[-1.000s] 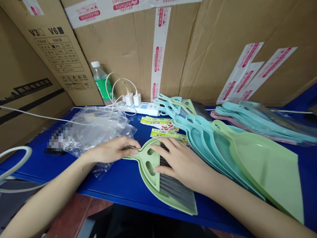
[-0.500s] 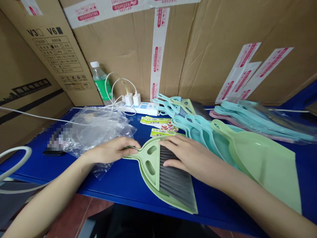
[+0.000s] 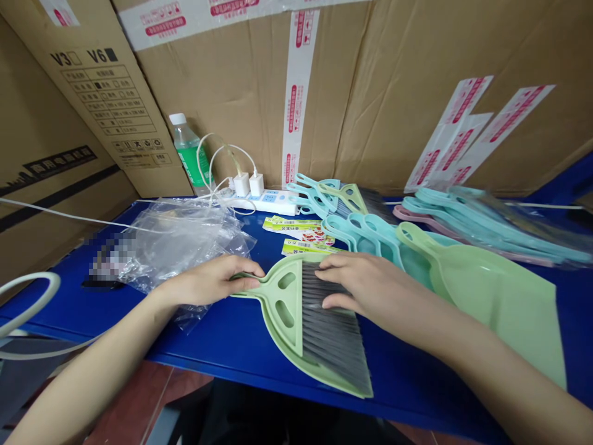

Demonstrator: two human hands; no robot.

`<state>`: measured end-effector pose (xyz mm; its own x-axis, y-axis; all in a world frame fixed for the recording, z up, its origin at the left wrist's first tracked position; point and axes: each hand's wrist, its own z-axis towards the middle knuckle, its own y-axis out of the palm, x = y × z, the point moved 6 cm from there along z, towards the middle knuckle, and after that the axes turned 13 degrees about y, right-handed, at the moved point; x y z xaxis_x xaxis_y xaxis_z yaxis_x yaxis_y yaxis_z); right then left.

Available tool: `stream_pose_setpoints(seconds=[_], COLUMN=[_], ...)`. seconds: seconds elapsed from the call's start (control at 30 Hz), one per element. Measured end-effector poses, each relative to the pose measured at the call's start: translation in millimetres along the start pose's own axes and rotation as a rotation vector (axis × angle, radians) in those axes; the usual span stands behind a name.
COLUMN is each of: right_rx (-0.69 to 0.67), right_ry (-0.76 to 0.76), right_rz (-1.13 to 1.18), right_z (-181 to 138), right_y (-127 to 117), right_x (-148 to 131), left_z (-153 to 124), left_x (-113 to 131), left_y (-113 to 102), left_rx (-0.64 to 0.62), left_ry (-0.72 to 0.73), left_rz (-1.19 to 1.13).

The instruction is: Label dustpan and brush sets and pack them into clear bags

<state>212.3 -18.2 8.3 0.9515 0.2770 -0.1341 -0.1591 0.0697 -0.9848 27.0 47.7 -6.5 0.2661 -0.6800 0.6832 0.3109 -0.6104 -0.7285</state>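
Note:
A light green hand brush (image 3: pixel 287 303) with grey bristles (image 3: pixel 331 337) lies inside a matching green dustpan (image 3: pixel 324 377) at the front of the blue table (image 3: pixel 222 337). My left hand (image 3: pixel 208 281) is closed on the handles at their left end. My right hand (image 3: pixel 365 284) lies flat with fingers stretched over the upper part of the bristles. Just right of it stands a nested stack of teal dustpans (image 3: pixel 370 238) with a green dustpan (image 3: pixel 491 296) on top.
A heap of clear plastic bags (image 3: pixel 176 241) lies left of my hands. Printed labels (image 3: pixel 301 232), spare brushes (image 3: pixel 333 198), a power strip (image 3: pixel 266 201) with chargers and a green bottle (image 3: pixel 188 151) sit behind. More bagged teal sets (image 3: pixel 486 228) lie at right. Cardboard boxes (image 3: pixel 370 93) wall the back.
My right hand has slid rightward from the brush's green body onto the bristles. The left hand has kept its hold on the handles.

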Motion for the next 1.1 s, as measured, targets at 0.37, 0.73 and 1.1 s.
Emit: stream_pose_setpoints(seconds=[0.37, 0.73, 1.1], right_rx=[-0.02, 0.027, 0.075], right_ry=[0.004, 0.012, 0.058], right_rz=[0.031, -0.029, -0.108], right_z=[0.8, 0.6, 1.9], right_y=[0.6, -2.6, -8.8], right_x=[2.6, 3.1, 8.4], left_z=[1.2, -2.6, -8.3], left_x=[1.7, 2.1, 9.4], left_y=[0.6, -1.6, -4.2], left_rx=[-0.013, -0.043, -0.083], left_ry=[0.011, -0.009, 0.029], left_rz=[0.01, 0.013, 0.044])
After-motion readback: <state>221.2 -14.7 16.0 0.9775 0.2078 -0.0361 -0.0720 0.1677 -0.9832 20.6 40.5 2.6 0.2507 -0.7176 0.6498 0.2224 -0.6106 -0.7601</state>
